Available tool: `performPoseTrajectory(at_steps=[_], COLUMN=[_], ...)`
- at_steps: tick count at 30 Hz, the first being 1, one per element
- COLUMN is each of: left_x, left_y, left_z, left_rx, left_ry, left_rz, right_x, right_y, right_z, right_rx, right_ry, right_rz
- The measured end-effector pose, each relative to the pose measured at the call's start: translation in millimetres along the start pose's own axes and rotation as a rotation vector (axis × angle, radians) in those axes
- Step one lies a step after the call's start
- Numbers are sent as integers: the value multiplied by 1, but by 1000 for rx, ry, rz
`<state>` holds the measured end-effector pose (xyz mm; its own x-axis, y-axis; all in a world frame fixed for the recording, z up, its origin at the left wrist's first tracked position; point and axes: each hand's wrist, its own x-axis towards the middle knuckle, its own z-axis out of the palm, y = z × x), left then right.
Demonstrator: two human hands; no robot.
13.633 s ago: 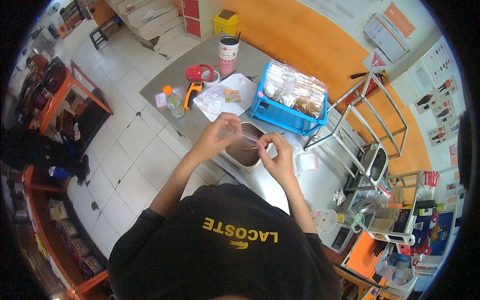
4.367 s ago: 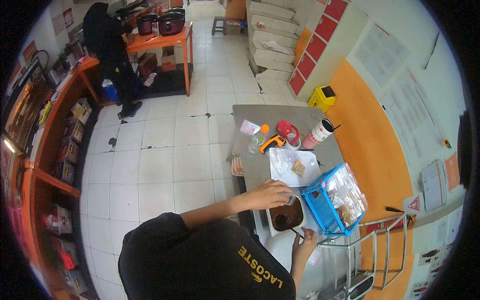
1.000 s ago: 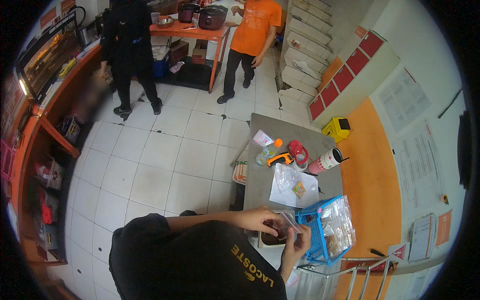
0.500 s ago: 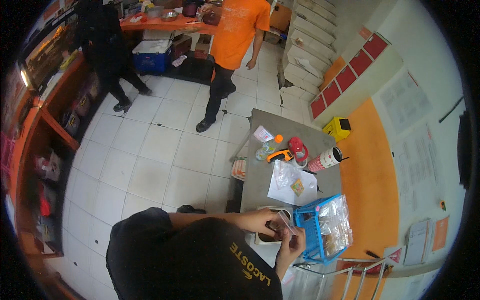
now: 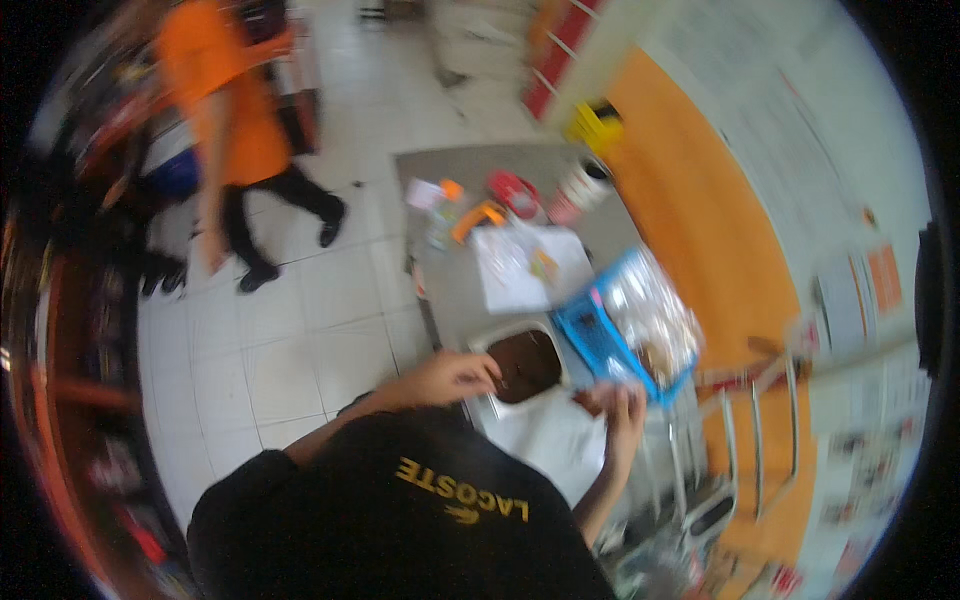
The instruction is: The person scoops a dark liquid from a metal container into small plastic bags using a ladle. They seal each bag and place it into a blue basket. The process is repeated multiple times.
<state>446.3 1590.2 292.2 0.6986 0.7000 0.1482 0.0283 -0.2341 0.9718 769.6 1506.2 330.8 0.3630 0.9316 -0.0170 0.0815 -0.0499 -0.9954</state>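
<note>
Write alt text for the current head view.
A person's right hand holds a small, blurred plastic bag, brownish inside, while the left hand is at the left edge of a rectangular metal pan of brown contents. A blue basket of clear bags stands alongside.

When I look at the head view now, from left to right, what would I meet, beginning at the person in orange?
Person in an orange shirt → left hand → metal pan of brown contents → right hand with a small blurred bag → tubular metal frame.

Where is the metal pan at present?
In the head view, the metal pan is just right of centre, between the left hand and the blue basket.
</note>
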Motion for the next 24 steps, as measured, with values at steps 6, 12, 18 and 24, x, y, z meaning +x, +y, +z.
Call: performPoseTrajectory(at_steps=[6, 12, 18, 24], left_x=[-8, -13, -19, -22], left_y=[18, 19, 21, 30], left_z=[-7, -12, -9, -4], left_rx=[-84, 8, 68, 86], left_ry=[89, 122, 145, 178], left_rz=[-185, -287, -375, -448], right_x=[57, 117, 181, 222], right_y=[158, 208, 258, 269], right_z=[-105, -83, -51, -23], right_rx=[-639, -519, -446, -435], right_ry=[117, 145, 152, 119], right_rz=[-83, -38, -61, 41])
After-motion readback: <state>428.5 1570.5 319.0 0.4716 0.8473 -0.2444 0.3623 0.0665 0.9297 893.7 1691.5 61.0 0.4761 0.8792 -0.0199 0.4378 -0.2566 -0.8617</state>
